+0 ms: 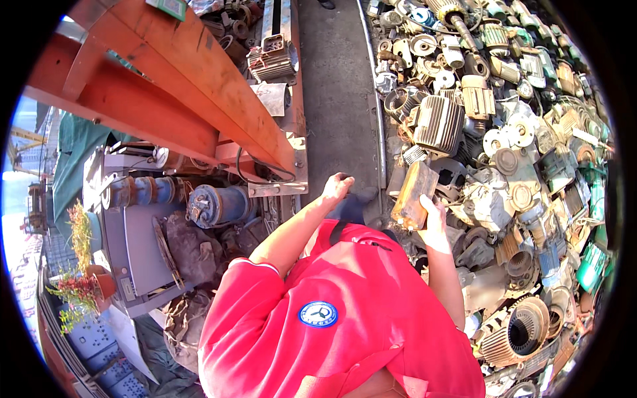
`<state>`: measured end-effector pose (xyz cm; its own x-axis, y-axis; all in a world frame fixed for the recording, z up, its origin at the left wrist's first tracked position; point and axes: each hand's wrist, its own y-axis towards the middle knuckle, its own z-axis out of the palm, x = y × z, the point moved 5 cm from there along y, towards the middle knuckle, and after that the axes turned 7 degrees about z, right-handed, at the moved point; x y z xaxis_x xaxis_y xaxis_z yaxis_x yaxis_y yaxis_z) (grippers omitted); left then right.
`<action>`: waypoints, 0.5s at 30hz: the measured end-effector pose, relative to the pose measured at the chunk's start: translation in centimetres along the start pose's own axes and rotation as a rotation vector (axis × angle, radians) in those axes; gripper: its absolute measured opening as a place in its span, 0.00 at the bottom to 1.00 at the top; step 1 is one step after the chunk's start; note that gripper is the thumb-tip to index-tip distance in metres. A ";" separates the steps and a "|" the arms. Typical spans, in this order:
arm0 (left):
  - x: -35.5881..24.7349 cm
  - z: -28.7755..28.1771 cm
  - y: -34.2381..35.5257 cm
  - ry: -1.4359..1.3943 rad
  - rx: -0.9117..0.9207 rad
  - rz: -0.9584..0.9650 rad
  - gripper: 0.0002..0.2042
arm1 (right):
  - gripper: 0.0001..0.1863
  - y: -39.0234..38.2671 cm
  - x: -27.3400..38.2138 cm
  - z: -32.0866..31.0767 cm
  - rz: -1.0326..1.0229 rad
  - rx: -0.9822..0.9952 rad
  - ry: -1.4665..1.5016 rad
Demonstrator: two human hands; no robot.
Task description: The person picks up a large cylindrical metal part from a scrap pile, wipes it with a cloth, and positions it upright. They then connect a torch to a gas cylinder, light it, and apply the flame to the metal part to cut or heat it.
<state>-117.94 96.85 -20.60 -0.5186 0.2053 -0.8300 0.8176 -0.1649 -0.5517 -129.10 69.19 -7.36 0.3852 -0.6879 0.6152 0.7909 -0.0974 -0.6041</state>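
1. The rusty block (416,191) is gripped in the right hand (433,216), by the edge of the motor pile (439,125), thumb on top.
2. Holding it seems the step in hand; the next move calls, I'd say, for a firm grip (it looks heavy).
3. The left hand (337,188) is out front, fingers curled, near the walkway (335,99); whether it holds anything, I can't tell.

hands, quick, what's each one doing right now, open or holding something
Left hand: fingers look curled, nothing visible in it; whether fully closed cannot be told.
Right hand: closed on a rusty metal block.
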 end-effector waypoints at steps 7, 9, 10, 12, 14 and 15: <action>28.5 -19.0 -16.7 0.328 -0.550 -0.261 0.16 | 0.27 0.4 -4.5 6.3 0.247 0.247 -0.222; 33.6 -20.5 -20.6 0.324 -0.629 -0.205 0.17 | 0.28 0.5 -5.7 9.9 0.319 0.411 -0.300; 33.9 -19.5 -22.2 0.294 -0.585 -0.231 0.18 | 0.29 -0.5 -5.7 13.4 0.325 0.437 -0.337; 34.1 -18.5 -24.8 -0.062 -0.730 -0.363 0.15 | 0.26 -1.0 -6.8 18.5 0.367 0.521 -0.441; 31.9 -17.4 -25.9 -0.248 -0.749 -0.375 0.12 | 0.27 -0.7 -8.6 23.5 0.420 0.608 -0.505; 32.0 -17.1 -26.7 -0.328 -0.803 -0.437 0.13 | 0.28 0.2 -10.4 25.9 0.428 0.663 -0.513</action>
<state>-152.08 124.27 -31.07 -0.7614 -0.2072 -0.6142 0.4006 0.5946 -0.6972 -120.64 94.93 -0.78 0.7434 -0.1541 0.6509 0.5820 0.6285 -0.5160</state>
